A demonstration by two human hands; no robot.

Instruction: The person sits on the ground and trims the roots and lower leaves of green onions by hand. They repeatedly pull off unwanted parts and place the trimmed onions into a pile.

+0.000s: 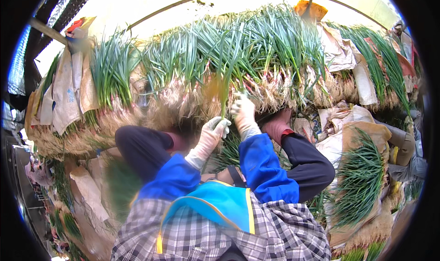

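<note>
My left hand (210, 134), in a pale glove, grips the lower end of an upright green-leaved plant (223, 101), likely garlic or a similar allium. Beside it on the right, my gloved right hand (242, 110) is raised near the plant's stem; its fingers are bent, and whether they hold anything is unclear. Behind both hands stands a long heap of the same plants (257, 48), leaves up, with pinkish stems and tangled pale roots (275, 92) towards me. Cut or loose green leaves (232, 151) lie below my hands, between my legs.
Woven sacks (335, 49) drape over parts of the heap. At my right, a bundle of green plants (361, 178) lies on sacking (373, 132). A person's bent leg (400, 144) shows at the far right. More sacking (87, 192) lies on the left, and a pole (48, 30) stands at upper left.
</note>
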